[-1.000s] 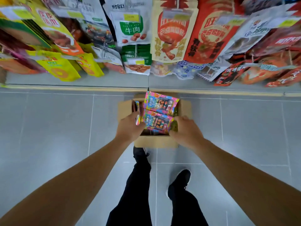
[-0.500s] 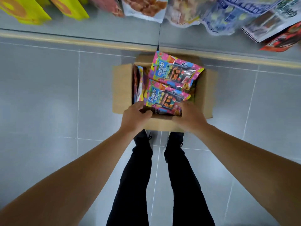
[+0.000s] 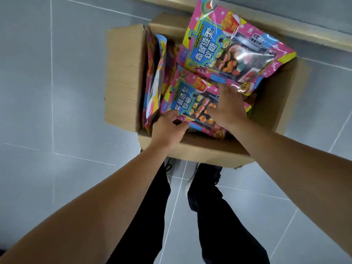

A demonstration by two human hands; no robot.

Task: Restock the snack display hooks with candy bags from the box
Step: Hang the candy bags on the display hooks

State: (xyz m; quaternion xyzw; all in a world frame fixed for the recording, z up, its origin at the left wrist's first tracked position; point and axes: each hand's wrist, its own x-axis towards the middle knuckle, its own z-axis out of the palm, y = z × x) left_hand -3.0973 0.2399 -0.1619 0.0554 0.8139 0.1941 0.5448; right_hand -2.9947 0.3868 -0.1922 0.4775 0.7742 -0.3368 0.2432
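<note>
An open cardboard box (image 3: 123,77) stands on the floor at my feet. Two pink-and-blue candy bags lie flat on top inside it: a far bag (image 3: 234,48) and a near bag (image 3: 188,100). More bags (image 3: 154,80) stand on edge along the box's left wall. My left hand (image 3: 167,128) pinches the near bag's lower left corner. My right hand (image 3: 228,107) lies spread on the near bag, fingertips reaching the far bag's lower edge. The display hooks are out of view.
Grey floor tiles (image 3: 57,92) surround the box. A beige shelf base strip (image 3: 285,29) runs behind the box at the top. My black-trousered legs and shoes (image 3: 205,180) stand just behind the box's near wall.
The view has dropped and closed in on the box; the hanging snack display left the frame. My right hand slid from the near bag's lower edge up onto its face.
</note>
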